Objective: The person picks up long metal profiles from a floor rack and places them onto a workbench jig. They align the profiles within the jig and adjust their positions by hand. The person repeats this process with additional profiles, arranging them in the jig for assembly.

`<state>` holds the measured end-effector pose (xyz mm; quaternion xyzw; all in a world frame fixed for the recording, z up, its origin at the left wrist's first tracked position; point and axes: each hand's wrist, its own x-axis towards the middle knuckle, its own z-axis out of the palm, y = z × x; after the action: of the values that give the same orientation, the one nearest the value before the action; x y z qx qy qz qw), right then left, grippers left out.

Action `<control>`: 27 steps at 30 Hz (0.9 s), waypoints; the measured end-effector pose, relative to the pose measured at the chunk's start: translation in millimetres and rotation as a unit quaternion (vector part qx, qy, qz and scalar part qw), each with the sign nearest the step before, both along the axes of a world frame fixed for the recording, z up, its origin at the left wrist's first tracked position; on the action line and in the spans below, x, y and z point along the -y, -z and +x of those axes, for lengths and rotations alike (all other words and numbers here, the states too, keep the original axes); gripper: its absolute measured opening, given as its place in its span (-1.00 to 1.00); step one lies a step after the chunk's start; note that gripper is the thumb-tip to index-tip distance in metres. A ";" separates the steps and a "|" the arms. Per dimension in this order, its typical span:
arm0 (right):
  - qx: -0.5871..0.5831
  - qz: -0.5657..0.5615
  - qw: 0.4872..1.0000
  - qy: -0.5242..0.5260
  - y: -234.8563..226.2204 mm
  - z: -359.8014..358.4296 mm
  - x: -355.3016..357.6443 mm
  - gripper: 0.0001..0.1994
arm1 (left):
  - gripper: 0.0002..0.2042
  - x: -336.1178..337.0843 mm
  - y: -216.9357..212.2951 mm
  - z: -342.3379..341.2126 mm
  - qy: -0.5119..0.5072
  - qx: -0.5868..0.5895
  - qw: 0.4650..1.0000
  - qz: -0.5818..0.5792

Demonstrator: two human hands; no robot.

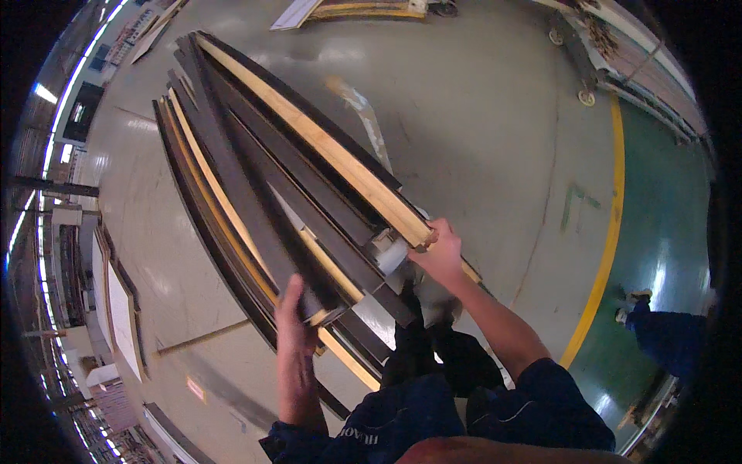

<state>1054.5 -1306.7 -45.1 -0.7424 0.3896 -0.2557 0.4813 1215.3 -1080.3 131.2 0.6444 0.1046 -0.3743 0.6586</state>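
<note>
Long dark brown and pale wooden strips lie in a stack before me, running from near my legs to the far left. My right hand (439, 249) is closed around the near end of a pale wood strip (325, 147) on the stack's right side. At the near end of a wide dark brown strip (255, 185), my left hand (295, 313) grips with the thumb up along its left side; the other fingers are mostly hidden beneath. Between the hands lie more strip ends, one with a pale edge (332, 264). Something whitish (393, 257) shows under them, its kind unclear.
A wheeled cart (580, 62) stands at the far right, beyond a yellow floor line (610, 232) bordering green floor. Part of another person (663, 332) in dark blue shows at the right edge. Panels (116, 301) lean at the left; more boards (363, 9) lie at the far side.
</note>
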 end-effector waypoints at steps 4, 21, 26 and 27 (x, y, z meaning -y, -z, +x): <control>-0.086 -0.042 0.995 -0.004 12.3 -0.7 -1.5 -0.32 | -0.22 32.0 46.5 -16.7 0.062 -0.008 0.998 0.008; -0.257 -0.047 0.965 -0.032 55.3 -28.4 18.0 -0.24 | -0.31 75.4 173.2 -108.9 0.158 0.023 0.982 -0.105; -0.249 0.048 0.967 -0.026 67.4 -28.2 42.3 -0.42 | -0.36 86.5 192.3 -112.4 0.146 0.041 0.984 -0.097; -0.235 0.039 0.971 -0.029 71.3 -26.9 48.7 -0.45 | -0.37 87.6 194.3 -112.6 0.148 0.019 0.983 -0.103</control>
<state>1027.6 -1355.4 -116.4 -0.7732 0.4797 -0.0446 0.4124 1102.6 -1167.9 -63.1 0.5885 -0.0434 -0.4641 0.6607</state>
